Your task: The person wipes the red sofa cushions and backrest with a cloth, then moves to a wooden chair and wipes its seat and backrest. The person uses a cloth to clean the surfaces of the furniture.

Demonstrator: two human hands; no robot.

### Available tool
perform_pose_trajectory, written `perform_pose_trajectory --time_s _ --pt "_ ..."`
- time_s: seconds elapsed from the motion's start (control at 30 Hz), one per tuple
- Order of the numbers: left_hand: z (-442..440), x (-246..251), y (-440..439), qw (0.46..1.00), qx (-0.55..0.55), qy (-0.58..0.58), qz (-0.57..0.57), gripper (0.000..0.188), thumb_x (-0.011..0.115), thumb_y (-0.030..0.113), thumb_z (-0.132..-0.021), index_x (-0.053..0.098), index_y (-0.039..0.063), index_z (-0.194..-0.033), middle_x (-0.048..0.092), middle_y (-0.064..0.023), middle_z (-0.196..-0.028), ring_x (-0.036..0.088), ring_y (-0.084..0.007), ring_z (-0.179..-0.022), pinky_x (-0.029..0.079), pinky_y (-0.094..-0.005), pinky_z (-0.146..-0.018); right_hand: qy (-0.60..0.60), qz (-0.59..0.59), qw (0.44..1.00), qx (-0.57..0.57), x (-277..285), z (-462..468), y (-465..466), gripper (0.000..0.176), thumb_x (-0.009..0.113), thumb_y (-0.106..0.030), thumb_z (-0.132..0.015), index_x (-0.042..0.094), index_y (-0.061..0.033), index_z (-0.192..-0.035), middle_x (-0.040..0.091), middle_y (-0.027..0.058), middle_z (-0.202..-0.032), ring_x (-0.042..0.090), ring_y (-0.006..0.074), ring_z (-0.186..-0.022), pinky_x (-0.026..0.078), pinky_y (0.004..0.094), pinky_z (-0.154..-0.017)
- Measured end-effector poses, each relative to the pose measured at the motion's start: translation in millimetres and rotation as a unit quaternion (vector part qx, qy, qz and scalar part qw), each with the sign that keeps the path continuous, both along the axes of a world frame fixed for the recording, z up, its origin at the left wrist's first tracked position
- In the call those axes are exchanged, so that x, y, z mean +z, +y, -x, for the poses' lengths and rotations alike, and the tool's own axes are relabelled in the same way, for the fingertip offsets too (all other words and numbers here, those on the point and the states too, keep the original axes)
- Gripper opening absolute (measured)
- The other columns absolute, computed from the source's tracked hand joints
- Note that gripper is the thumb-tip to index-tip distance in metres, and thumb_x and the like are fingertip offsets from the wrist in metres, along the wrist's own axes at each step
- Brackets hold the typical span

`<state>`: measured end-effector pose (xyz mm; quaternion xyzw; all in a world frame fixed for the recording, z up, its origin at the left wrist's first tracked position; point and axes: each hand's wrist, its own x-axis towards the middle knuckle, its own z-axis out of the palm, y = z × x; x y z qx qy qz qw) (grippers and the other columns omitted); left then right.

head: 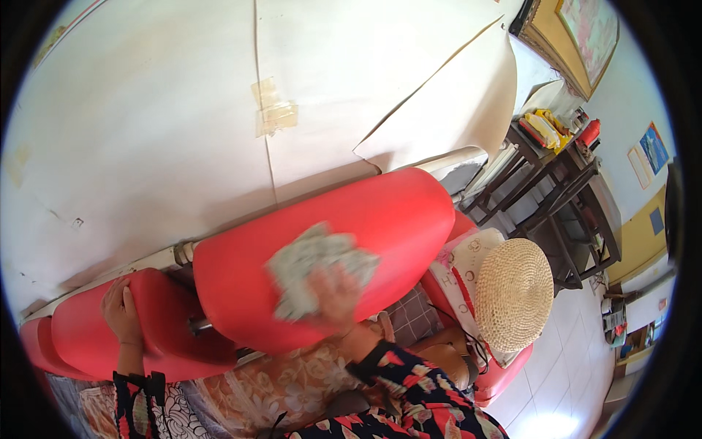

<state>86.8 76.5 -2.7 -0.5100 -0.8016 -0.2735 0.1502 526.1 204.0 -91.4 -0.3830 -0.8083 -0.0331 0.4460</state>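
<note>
A crumpled pale grey-green cloth (315, 269) lies against the large red sofa back cushion (395, 219). On the cloth's lower right part presses my right hand (335, 293), blurred, its fingers spread over the fabric. My left hand (122, 311) rests with fingers extended on a smaller red padded section (82, 335) at the left and holds nothing. Between the two padded sections a short metal bracket (202, 325) shows. Below them, a floral orange cover (296, 378) lies on the seat.
A round woven straw cushion (514, 295) sits on a patterned cloth on the sofa's right arm. Beside it lies a brown leather bag (447, 351) with a black strap. Dark wooden chairs (570, 236) stand farther right. The papered wall (164, 137) runs close behind the sofa.
</note>
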Motion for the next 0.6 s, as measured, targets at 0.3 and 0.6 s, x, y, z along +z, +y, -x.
perform_pose_trajectory --time_s 0.3,0.6 --pt "-6.2 1.8 -0.8 1.0 0.007 0.017 0.003 0.027 0.05 0.017 -0.099 0.072 0.005 -0.108 0.071 -0.0104 -0.119 0.06 -0.0254 -0.121 0.035 -0.0408 -0.109 -0.11 -0.181 0.958 0.196 33.5 61.9 -32.3 0.049 0.061 -0.022 -0.088 0.059 -0.0223 -0.137 0.048 -0.0003 -0.152 0.043 0.0239 -0.14 0.032 0.0461 -0.11" --pt "-0.6 -1.5 -0.7 1.0 0.001 -0.013 0.002 0.028 0.05 0.017 -0.099 0.073 0.004 -0.109 0.071 -0.011 -0.12 0.06 -0.0254 -0.121 0.034 -0.0393 -0.109 -0.156 0.127 0.979 0.045 127.0 -34.7 113.7 0.044 0.063 -0.026 -0.082 0.063 -0.0042 -0.12 0.065 0.017 -0.123 0.058 0.0366 -0.12 0.043 0.0488 -0.103"
